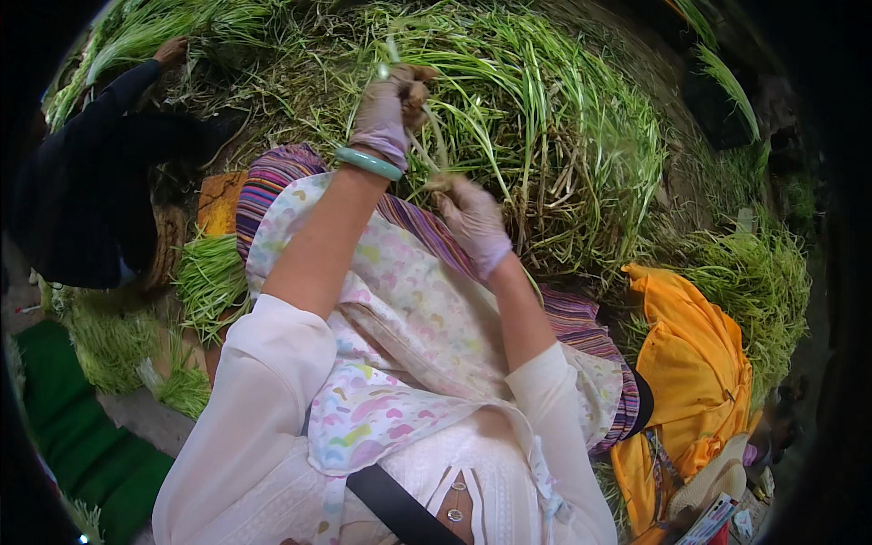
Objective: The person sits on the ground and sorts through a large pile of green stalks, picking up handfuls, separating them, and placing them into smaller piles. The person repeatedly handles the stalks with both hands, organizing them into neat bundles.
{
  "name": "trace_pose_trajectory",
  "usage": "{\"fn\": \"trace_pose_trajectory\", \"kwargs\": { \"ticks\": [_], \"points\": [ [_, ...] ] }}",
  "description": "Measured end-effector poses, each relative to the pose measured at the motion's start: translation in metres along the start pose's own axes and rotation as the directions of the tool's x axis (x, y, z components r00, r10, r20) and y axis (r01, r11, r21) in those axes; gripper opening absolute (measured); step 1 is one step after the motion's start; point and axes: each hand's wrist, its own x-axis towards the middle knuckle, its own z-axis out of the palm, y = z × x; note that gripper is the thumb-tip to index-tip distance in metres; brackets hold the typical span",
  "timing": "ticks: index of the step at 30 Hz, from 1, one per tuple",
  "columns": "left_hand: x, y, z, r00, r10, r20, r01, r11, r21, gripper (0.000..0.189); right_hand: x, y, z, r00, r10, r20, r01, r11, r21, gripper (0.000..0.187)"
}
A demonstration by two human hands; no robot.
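Observation:
My left hand, in a thin glove with a pale green bangle at the wrist, is raised above a large heap of long green leafy stalks. Pale thin stalks run down from its curled fingers toward my right hand. That hand is also gloved, and its fingertips pinch the lower part of the stalks above my lap. Motion blurs the stalks' upper ends. Brown, dry-looking strands hang among the heap's lower stalks. A pale patterned apron and a striped cloth cover my lap.
At the left, a person in dark clothing reaches into more greens. Bundled green stalks lie by my left side, near a dark green cloth. An orange cloth and another pile of greens are at my right.

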Motion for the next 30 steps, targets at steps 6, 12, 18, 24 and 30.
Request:
{"fn": "trace_pose_trajectory", "kwargs": {
  "ticks": [6, 12, 18, 24, 30],
  "points": [
    [-0.014, -0.043, -0.002, 0.988, -0.147, 0.048, 0.066, 0.68, 0.73, 0.028, -0.004, 0.029, 0.019, 0.975, 0.098, -0.198, -0.053, 0.974, 0.22, 0.024],
    [-0.024, -0.057, 0.008, 0.964, 0.253, 0.078, -0.242, 0.721, 0.649, 0.04, -0.027, 0.017, -0.003, 0.986, 0.113, -0.121, -0.125, 0.987, -0.096, 0.016],
    [0.009, -0.051, -0.01, 0.94, 0.339, -0.04, -0.292, 0.858, 0.422, 0.038, -0.059, 0.07, -0.041, 0.863, 0.154, -0.482, -0.375, 0.833, -0.406, 0.015],
    [0.01, -0.072, -0.012, 0.917, -0.351, 0.189, 0.396, 0.857, -0.329, 0.025, -0.006, 0.08, -0.083, 0.889, 0.222, -0.4, -0.425, 0.725, -0.542, 0.014],
    [-0.013, -0.087, 0.011, 0.92, -0.391, -0.025, 0.391, 0.913, 0.12, 0.026, -0.023, 0.031, -0.089, 0.902, 0.251, -0.352, -0.064, 0.882, 0.467, 0.02]
  ]
}}
